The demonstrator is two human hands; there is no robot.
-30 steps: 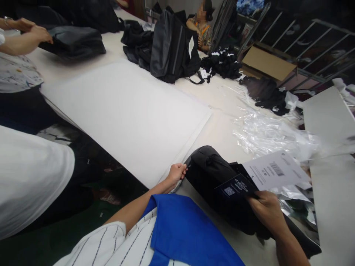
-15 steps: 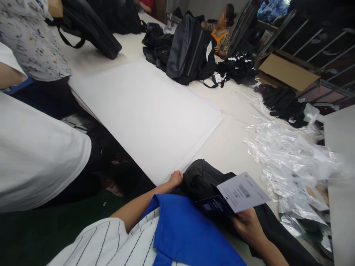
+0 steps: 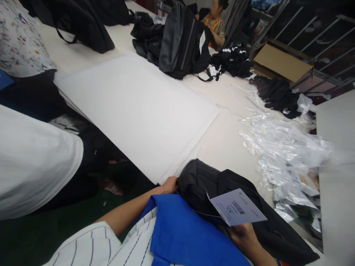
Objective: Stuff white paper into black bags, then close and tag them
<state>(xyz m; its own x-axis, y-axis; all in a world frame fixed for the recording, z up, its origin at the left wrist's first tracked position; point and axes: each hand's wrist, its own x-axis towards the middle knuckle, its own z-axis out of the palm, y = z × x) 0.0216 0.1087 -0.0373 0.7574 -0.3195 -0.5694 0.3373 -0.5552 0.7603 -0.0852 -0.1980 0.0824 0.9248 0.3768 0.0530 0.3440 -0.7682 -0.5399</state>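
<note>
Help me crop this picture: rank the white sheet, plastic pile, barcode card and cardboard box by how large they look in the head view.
1. White sheet
2. Plastic pile
3. Barcode card and cardboard box: too alike to rank

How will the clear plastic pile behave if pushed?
The clear plastic pile looks floppy and light for its bulk: thin, crumpled film. Its glossy surface suggests it may slide easily on the table. The loose, overlapping pieces could separate.

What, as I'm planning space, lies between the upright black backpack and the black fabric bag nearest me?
Mostly a large flat white sheet, seen in the head view.
</note>
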